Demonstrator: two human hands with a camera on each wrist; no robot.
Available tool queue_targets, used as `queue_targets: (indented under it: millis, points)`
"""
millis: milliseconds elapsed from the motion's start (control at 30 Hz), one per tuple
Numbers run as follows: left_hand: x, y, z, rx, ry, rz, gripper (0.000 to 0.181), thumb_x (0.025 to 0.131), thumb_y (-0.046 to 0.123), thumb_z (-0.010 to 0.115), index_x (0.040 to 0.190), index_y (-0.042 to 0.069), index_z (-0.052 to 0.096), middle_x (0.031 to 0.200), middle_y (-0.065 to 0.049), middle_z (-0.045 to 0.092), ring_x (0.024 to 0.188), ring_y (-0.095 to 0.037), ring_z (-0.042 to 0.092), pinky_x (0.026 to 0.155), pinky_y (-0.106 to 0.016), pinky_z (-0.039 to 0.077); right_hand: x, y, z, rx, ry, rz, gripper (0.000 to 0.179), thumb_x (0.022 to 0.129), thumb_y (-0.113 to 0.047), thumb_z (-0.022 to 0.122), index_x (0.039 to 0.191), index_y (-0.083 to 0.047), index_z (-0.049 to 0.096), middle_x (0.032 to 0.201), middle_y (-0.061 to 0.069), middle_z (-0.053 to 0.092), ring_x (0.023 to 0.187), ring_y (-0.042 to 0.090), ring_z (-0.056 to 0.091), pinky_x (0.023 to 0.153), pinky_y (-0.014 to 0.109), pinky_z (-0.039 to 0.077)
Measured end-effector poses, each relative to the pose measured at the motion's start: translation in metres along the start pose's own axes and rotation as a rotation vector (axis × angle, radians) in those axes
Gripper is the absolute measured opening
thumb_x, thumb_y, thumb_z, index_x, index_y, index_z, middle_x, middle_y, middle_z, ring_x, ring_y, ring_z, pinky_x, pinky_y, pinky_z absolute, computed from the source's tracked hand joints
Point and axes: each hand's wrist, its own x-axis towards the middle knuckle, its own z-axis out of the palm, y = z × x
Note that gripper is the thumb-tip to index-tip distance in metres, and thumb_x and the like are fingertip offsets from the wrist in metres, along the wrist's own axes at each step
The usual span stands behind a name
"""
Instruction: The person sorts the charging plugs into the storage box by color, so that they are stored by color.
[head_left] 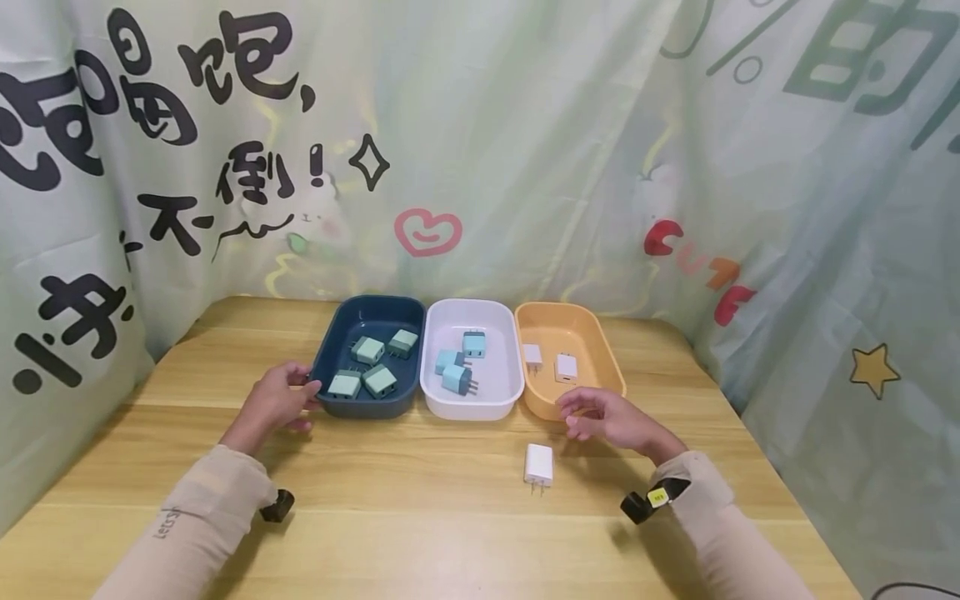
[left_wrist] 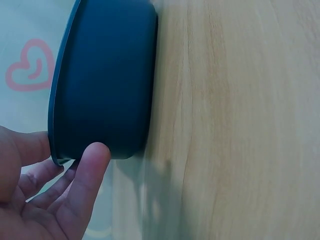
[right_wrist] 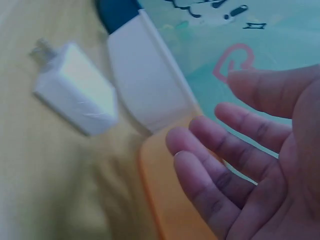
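At the left rim of the navy tray [head_left: 365,408], my left hand [head_left: 277,400] rests with loosely bent fingers. In the left wrist view its thumb meets the rim and a fingertip [left_wrist: 97,152] lies close against the outer wall. My right hand [head_left: 611,421] is over the front right of the orange tray [head_left: 611,367], fingers spread and slightly bent, nothing between them. A white charger plug [head_left: 538,464] lies on the table in front of that tray, prongs toward me; the right wrist view shows this plug [right_wrist: 75,90] blurred, left of the fingers.
Several pale green plugs [head_left: 367,350] lie in the navy tray. The white tray [head_left: 472,410] in the middle holds three light blue plugs [head_left: 457,379]. Two white plugs [head_left: 566,367] sit in the orange tray. Behind the wooden table [head_left: 420,500] hangs a printed curtain [head_left: 525,150].
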Motion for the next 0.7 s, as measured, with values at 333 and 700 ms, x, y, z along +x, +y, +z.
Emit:
queue_targets:
  millis: [333, 700]
  points:
    - [-0.001, 0.001, -0.001, 0.001, 0.005, -0.016, 0.048, 0.102, 0.013, 0.051, 0.144, -0.004, 0.034, 0.14, -0.03, 0.038, 0.104, -0.037, 0.062, 0.065, -0.035, 0.059, -0.001, 0.012, 0.022, -0.176, -0.133, -0.103, 0.039, 0.087, -0.002, 0.069, 0.12, 0.011, 0.053, 0.112, 0.026, 0.06, 0.09, 0.032, 0.063, 0.076, 0.03, 0.054]
    - [-0.001, 0.002, -0.001, -0.004, 0.003, -0.024, 0.048, 0.101, 0.013, 0.052, 0.143, -0.004, 0.035, 0.139, -0.03, 0.038, 0.104, -0.036, 0.062, 0.066, -0.035, 0.059, -0.001, 0.01, 0.041, -0.197, -0.202, -0.01, 0.053, 0.072, -0.005, 0.083, 0.118, -0.002, 0.057, 0.101, 0.007, 0.058, 0.07, 0.013, 0.058, 0.063, 0.024, 0.051]
